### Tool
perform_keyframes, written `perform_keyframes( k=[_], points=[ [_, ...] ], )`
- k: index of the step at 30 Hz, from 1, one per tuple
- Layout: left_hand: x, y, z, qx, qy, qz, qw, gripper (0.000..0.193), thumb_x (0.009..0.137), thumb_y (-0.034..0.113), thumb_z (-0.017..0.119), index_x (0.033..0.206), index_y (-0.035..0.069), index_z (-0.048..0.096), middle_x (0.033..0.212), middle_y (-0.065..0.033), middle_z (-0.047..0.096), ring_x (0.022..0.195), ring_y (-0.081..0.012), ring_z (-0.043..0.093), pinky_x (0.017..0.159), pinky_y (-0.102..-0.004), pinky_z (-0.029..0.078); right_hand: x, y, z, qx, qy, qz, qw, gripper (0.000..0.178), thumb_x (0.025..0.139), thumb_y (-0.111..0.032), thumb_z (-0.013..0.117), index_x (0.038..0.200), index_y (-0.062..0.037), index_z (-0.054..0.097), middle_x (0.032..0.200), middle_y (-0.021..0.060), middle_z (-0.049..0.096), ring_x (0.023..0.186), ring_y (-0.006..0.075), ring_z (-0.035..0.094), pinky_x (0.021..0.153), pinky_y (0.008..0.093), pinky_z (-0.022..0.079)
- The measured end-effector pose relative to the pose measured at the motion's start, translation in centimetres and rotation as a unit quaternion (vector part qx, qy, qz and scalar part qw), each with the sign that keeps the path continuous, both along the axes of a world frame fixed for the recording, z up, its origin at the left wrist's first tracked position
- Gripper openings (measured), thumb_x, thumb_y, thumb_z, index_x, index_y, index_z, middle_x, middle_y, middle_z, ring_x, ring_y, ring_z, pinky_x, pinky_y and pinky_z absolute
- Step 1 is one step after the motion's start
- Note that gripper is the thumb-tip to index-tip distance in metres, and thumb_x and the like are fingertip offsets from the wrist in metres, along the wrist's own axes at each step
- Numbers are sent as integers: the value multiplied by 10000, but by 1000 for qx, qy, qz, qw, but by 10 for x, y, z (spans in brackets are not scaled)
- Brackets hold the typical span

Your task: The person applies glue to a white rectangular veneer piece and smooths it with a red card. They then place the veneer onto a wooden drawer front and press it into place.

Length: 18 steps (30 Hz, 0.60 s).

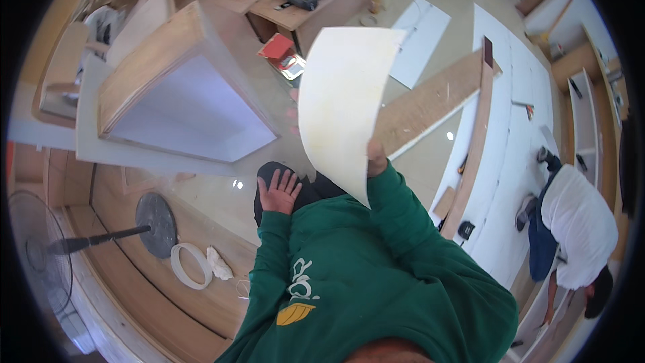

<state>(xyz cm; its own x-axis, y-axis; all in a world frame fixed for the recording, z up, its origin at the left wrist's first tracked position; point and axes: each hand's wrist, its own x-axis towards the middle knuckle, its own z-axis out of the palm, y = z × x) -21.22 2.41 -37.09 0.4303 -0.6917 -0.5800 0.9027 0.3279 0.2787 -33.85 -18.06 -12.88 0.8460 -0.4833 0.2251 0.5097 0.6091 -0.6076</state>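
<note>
My right hand (pixel 377 157) is closed on the right edge of a cream-coloured thin sheet (pixel 346 97). The sheet is slightly curved and stands up in front of me. A few blurred fingertips (pixel 293 111) show past its left edge; I cannot tell whose they are. My left hand (pixel 281 191) lies palm up over my dark-clad knee, fingers spread, holding nothing. To the left of the sheet stands a box-shaped cabinet piece (pixel 191 111) with a pale inside and a curved wooden edge.
A power drill (pixel 299 0) lies on a wooden bench (pixel 322 17), with a red-lidded box (pixel 279 47) below. A wooden plank (pixel 430 104) and white panels (pixel 500 181) cover the right floor, with a tape measure (pixel 465 230). Another person (pixel 578 215) bends at right. A fan (pixel 40 249) stands left.
</note>
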Motion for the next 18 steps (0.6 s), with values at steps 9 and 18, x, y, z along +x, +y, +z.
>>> perform_keyframes(
  k=[9,18],
  points=[
    [-1,8,0,10,-18,-2,1000,910,864,660,535,1494,76,231,1459,-197,355,1316,-385,391,1056,-578,359,12,15,-3,-77,50,13,996,1335,555,-707,792,1499,-7,158,1533,173,257,1386,332,337,1126,453,296],
    [-9,15,-4,4,-5,-2,1000,899,841,653,578,1480,100,272,1400,-179,427,1256,-359,461,1037,-564,391,18,25,20,-165,82,-87,979,1204,628,-458,867,1487,26,177,1518,178,284,1390,306,324,1114,423,292]
  ],
)
